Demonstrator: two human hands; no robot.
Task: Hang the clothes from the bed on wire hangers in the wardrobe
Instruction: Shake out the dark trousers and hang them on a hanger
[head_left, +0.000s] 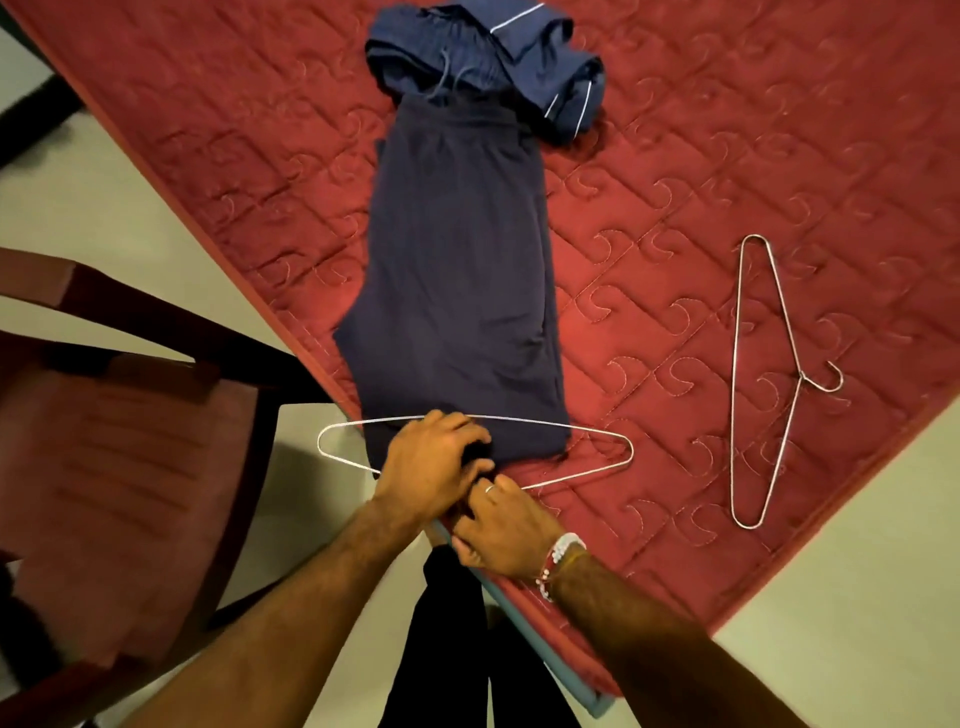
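Head view, looking down at the near edge of the bed. The navy trousers (457, 270) lie flat and lengthwise on the red quilted mattress (675, 156), waistband away from the person and hem at the bed's edge, directly under the fingers. The cloth is plain, dark and largely smooth, with shallow creases near the lower end. 1 wire hanger (519, 420) lies across the hem: its long bar rests on top of the fabric, its 2 sloping arms run toward the person and meet beneath the hands, and its left end juts past the mattress edge; the hook is hidden. The left hand (434, 462) sits on the hem inside the hanger's triangle, fingers bent and bunching a fold of the dark cloth. The right hand (498, 525), with a ring (489, 488) and beaded bracelets (558, 558), touches the left, its fingers curled where the hanger's arms converge, apparently holding the wire there; the fingertips are hidden, so the exact grip cannot be told. A 2nd wire hanger (802, 376) lies well to the right on the mattress, apart from any clothing. A crumpled blue garment with white piping (483, 57) overlaps the trousers' waistband. A wooden chair with a red seat (119, 441) stands on the pale floor (857, 597) to the left.
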